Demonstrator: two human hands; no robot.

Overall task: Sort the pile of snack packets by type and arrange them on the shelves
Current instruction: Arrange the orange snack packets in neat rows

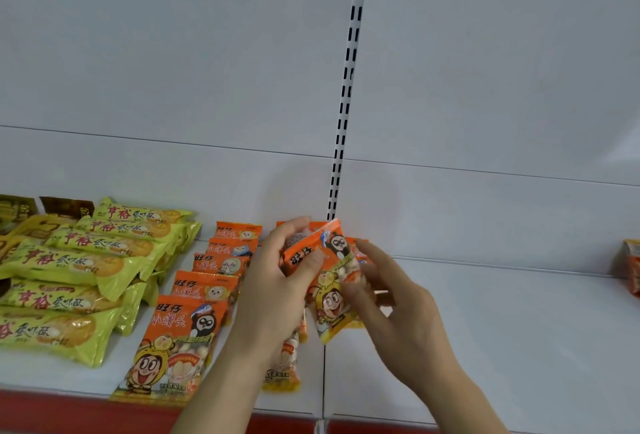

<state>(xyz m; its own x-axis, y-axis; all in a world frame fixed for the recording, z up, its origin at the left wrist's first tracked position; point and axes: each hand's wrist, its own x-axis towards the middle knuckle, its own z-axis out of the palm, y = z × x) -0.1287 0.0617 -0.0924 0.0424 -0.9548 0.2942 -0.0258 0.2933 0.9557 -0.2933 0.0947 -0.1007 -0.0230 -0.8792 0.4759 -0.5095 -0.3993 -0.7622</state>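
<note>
two hands meet above the white shelf point(485, 329), just in front of the slotted upright point(341, 143). the left hand point(277, 281) grips an orange snack packet point(313, 253) by its top edge, thumb pressed on the front, fingers curled behind it. the right hand point(391, 298) is released, its fingers loosely spread and touching a second orange packet point(330, 302) that hangs tilted below the first, above the shelf. to the left, a row of orange packets point(207, 281) lies overlapping from back to front, the nearest one point(173, 343) at the shelf's red front edge point(69, 413). further left sit stacked yellow-green biscuit packets point(86, 260). an orange packet point(632, 265) stands at the far right.
</note>
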